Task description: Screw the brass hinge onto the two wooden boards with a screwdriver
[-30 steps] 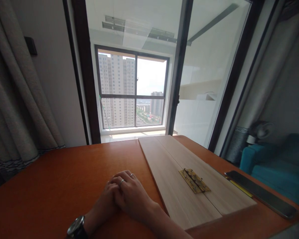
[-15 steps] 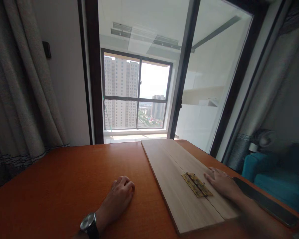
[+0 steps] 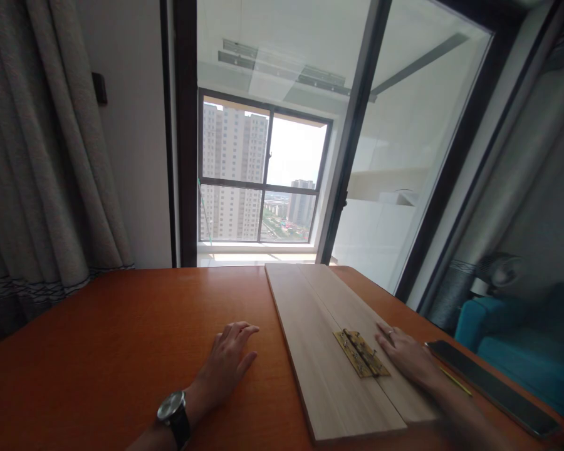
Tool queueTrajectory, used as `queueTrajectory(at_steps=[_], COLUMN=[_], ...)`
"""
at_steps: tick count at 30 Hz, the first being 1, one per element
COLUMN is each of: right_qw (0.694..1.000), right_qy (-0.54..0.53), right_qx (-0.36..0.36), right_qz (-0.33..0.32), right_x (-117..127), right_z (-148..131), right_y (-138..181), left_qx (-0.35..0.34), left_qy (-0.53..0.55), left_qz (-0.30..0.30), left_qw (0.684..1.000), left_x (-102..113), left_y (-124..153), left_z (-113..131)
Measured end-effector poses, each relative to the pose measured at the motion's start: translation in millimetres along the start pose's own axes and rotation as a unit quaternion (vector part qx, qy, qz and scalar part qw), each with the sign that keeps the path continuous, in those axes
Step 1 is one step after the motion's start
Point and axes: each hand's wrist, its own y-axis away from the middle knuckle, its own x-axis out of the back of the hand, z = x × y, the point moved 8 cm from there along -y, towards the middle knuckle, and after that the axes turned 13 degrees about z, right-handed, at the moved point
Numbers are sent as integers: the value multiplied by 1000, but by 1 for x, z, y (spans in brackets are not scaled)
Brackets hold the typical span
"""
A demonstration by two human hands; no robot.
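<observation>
Hands first, as I see them through the head camera. My left hand (image 3: 230, 357) lies palm down on the orange desk (image 3: 98, 351), fingers loosely spread and pointing away from me, with nothing under it or in it; a watch (image 3: 173, 416) sits on that wrist. My right hand (image 3: 407, 357) is also flat and open, gripping nothing. It rests on the nearer stretch of the right-hand board, and its fingertips are touching or just beside the right edge of the brass hinge (image 3: 361, 352); I cannot tell which. A ring (image 3: 389, 332) shows on one finger.

The hinge lies opened flat across the seam where the two pale wooden boards (image 3: 310, 338) meet. Its long axis follows that seam, running away from me and a little to the left. It sits to the left of the right hand and well right of the left hand, so the right hand is clearly the nearer; a full board width of bare wood lies between the left hand and the hinge.

Further right, a dark flat slab (image 3: 493, 385) lies near the desk edge with a yellow pencil (image 3: 455, 381) just beside it. Beyond the desk are a curtain (image 3: 42, 188), a tall window (image 3: 263, 181) and a blue sofa (image 3: 521, 338).
</observation>
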Motion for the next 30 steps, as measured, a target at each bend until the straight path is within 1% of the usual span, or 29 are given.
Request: queueTrajectory(at_steps=[2,3,5,7,10,12,15,16,18,20,22,24,26,28,30], right_qw=[1000,1000,1000,999,998,997,995,994,994,993,991,988,981,975,976], right_qy=[-1,-1,-4,-12,-22,-31,-43,-45,-53,-62,-76,-94,-117,-132,-125], right_qx=[7,11,19,36,57,74,90,93,98,103,110,126,157,178,166], right_qz=[0,-1,-4,-9,-17,-22,-25,-25,-23,-18,-13,-7,2,25,66], right_x=[3,5,8,11,15,17,17,16,12,10,8,10,16,29,48], right_z=[-12,-18,-34,-53,-87,-115,-161,-177,-207,-232,-249,-254,-248,-223,-177], right_y=[9,13,23,34,50,61,79,85,96,106,112,112,103,84,60], left_qx=[-9,-22,-51,-68,-69,-65,-54,-49,-40,-28,-25,-21,-13,-10,-14], left_qy=[14,22,35,42,36,18,-32,-52,-87,-114,-121,-121,-120,-118,-110], left_qz=[26,29,23,12,-8,-18,-30,-43,-89,-103,-106,-109,-110,-107,-97], left_qw=[1000,999,998,997,997,998,998,997,991,988,987,986,987,987,989], left_x=[-3,-5,-10,-12,-11,-7,3,6,10,20,30,36,38,38,38], left_y=[-1,-2,-2,-3,-6,-8,-7,-6,0,4,8,11,12,12,11], left_z=[8,14,26,33,30,21,0,-8,-27,-44,-55,-61,-63,-62,-60])
